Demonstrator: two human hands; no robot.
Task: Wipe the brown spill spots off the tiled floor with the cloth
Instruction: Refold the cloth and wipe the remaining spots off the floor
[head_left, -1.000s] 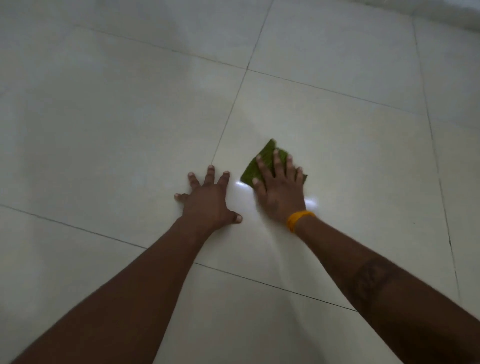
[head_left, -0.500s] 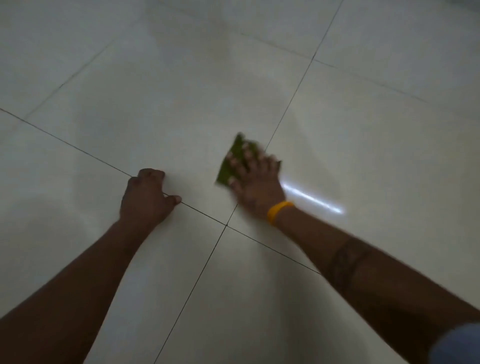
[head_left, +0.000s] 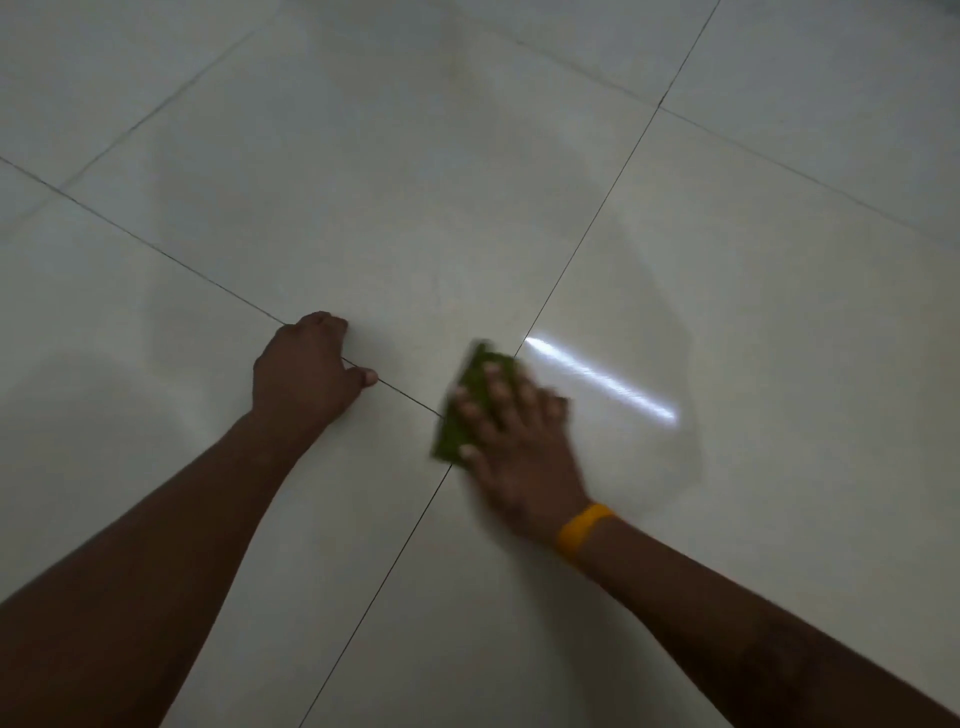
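Wiping step in hand. The right hand (head_left: 511, 441), fingers spread flat, presses the green cloth (head_left: 462, 415) onto the tiled floor (head_left: 363, 208) at the grout crossing. The left hand (head_left: 304, 374), curled and holding nothing, props nearby. No brown spots visible; next pass calls for locating any.

Seemingly bare tiled floor (head_left: 415, 182) all around

right hand (head_left: 511, 441) and green cloth (head_left: 465, 415) slid back over the tile joint, left hand (head_left: 304, 374) fingers curled under since a second ago
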